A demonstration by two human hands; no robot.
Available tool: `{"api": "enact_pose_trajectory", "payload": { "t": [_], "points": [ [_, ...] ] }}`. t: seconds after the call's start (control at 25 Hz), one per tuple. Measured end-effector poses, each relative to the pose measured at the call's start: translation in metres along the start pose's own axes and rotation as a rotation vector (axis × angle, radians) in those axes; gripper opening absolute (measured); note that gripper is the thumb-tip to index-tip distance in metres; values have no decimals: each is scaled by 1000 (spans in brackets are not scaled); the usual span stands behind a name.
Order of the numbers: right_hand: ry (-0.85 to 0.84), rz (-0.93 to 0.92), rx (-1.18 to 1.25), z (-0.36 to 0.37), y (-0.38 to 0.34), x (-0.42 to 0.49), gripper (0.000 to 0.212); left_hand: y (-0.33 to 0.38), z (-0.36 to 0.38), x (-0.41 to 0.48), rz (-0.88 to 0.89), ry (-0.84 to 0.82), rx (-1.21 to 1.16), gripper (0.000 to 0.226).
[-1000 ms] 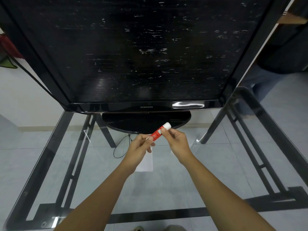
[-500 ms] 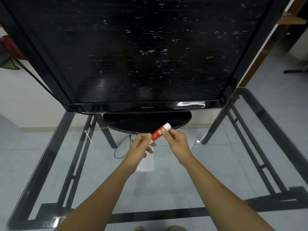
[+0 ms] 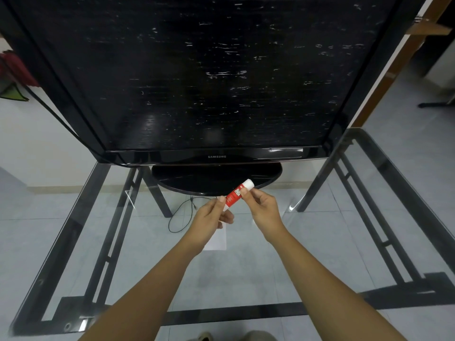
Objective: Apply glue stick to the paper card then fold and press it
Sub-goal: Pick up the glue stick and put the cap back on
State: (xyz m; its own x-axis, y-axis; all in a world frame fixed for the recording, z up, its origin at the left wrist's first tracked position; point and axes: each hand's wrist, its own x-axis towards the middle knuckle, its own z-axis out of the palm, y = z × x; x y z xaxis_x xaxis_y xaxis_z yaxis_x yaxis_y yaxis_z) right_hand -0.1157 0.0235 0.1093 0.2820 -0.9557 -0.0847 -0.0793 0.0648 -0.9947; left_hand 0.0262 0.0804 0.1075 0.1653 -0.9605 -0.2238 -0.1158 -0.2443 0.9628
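Both hands hold the glue stick (image 3: 236,194) up off the glass tabletop (image 3: 283,271), just in front of the TV base (image 3: 197,178). It's tilted, white cap end (image 3: 248,184) up and away from the person, lower end down toward the left hand.

Left hand (image 3: 210,217): grip pinched on the lower end of the stick, thumb tip on the red label, remaining fingers curled under. Looks like the anchor hand, there to stop the body turning or sliding.

Right hand (image 3: 263,207): thumb and forefinger closed on the tube just below the white cap, other fingers folded in. That placement fits pulling or twisting the cap off (cap looks still seated, no gap visible, though it's small in frame).

Two opposing pinches at either end make sense: a small cylinder needs counter-force to uncap, and doing it in the air keeps it from rolling on glass.

Paper card (image 3: 218,238) lies flat on the tabletop right below the left hand, partly hidden by that wrist, untouched. Parked directly under the work so the stick only has to drop down once it's open.

My read: uncapping step, early in the task. No glue applied, no fold. Next needs a clean cap pull, then one hand free to pin the card (light paper on slick glass will likely skate under the stick).
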Motion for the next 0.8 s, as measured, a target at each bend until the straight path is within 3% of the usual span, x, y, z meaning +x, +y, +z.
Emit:
{"api": "enact_pose_trajectory", "payload": {
  "t": [0.16,0.28,0.48,0.6,0.8],
  "points": [
    [-88,9,-63,-5,2,3,14,-1,-4,-2,8,68,-214,25],
    [-131,40,-155,-18,19,8,39,-1,-7,-3,-32,92,-234,21],
    [77,99,-554,-46,69,15,40,2,-19,-7,-36,123,-277,23],
    [-68,82,-897,-52,89,17,46,4,-28,-8,-47,144,-305,24],
    [-277,87,-1155,-40,107,27,50,4,-38,-13,-48,172,-339,21]
  ]
}}
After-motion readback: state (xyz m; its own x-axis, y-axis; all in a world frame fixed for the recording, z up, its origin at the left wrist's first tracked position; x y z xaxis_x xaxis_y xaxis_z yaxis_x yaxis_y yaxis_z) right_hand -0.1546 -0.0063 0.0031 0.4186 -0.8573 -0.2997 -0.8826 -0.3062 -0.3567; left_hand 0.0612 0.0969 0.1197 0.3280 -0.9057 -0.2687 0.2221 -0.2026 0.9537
